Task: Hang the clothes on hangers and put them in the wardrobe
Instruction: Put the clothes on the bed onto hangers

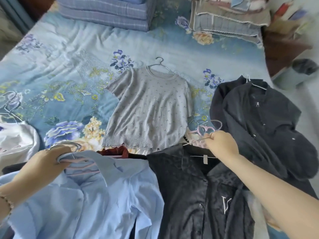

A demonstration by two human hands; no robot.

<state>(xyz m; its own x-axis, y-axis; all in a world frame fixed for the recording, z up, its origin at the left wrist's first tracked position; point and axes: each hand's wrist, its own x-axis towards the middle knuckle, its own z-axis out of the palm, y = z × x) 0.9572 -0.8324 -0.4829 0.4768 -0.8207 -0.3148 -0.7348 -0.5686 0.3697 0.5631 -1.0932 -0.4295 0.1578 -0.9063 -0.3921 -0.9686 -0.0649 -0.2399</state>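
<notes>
The bed, covered by a blue floral sheet, carries all garments; its largest bare area lies left of centre, between the white garment at the left edge and the grey knit top. The left hand has its fingers closed around a bundle of hanger hooks at the collar of the light blue shirt, which lies at the near edge. The grey knit top lies flat at centre on a wire hanger, short-sleeved with a small dark pattern. The black patterned shirt, marked with a white V, adjoins the blue shirt. The right hand grips a thin hanger at that shirt's collar, beside a pink hanger. The dark jacket lies at the right edge on its own hanger. Folded bedding and a pillow occupy the far edge.
</notes>
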